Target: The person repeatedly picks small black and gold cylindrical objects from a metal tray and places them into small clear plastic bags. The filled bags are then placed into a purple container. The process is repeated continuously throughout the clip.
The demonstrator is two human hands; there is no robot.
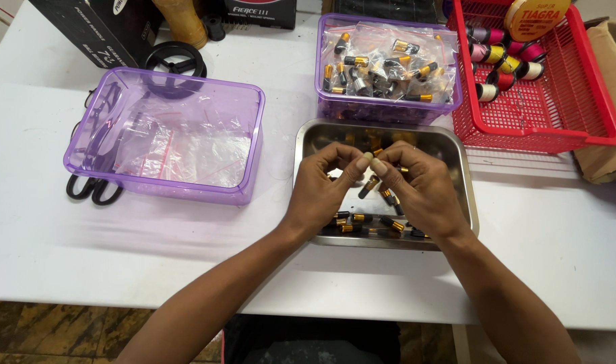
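Note:
My left hand (325, 185) and my right hand (415, 185) meet above a steel tray (456, 162), fingertips pinched together on a small black and gold cylindrical part (369, 187). Several more of these black and gold parts (362, 222) lie loose in the tray under my hands. What exactly sits between the fingertips is partly hidden.
A purple plastic box (166, 135) with clear zip bags stands to the left, black scissors (92, 189) under its edge. Behind the tray a second purple box (387, 64) holds bagged parts. A red basket (543, 101) with thread spools is at the right. Dark boxes line the back.

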